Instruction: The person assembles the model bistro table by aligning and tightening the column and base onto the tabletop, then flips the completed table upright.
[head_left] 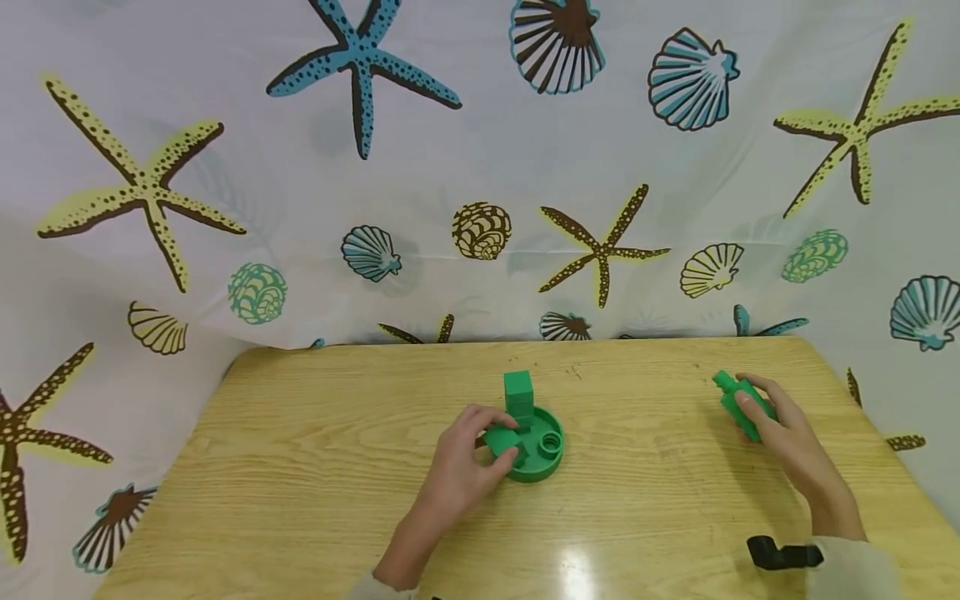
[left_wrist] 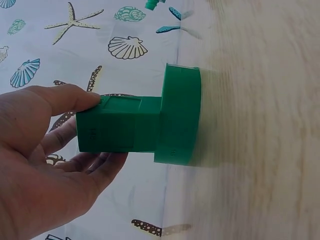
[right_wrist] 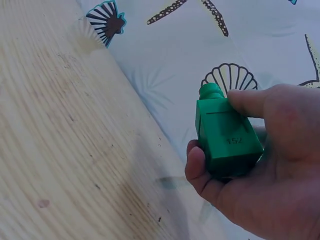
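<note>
Left hand [head_left: 459, 462] pinches a green block [left_wrist: 117, 127] between thumb and fingertips; the block stands in a round green tray [head_left: 534, 475] near the middle of the tabletop [head_left: 315, 433]. A second tall block [head_left: 518, 396] stands at the tray's back, a small ring [head_left: 551, 444] at its right side. Right hand [head_left: 783, 437], well off to the right, has a green bottle-shaped piece [right_wrist: 220, 125] gripped by the body, thumb opposite fingers, apparently lifted off the tabletop. Handling, my judgement: keep the left pinch light and square so block and tray don't tip; hold the bottle by its flat sides, neck [right_wrist: 209, 91] free of fingers, and lower it straight, clear of the taller blocks. Orientation: in the head view the bottle's neck points left and away from the person, its long axis slanting from neck down to base at lower right. Pinched block's long axis runs upright, roughly square to the tray.
</note>
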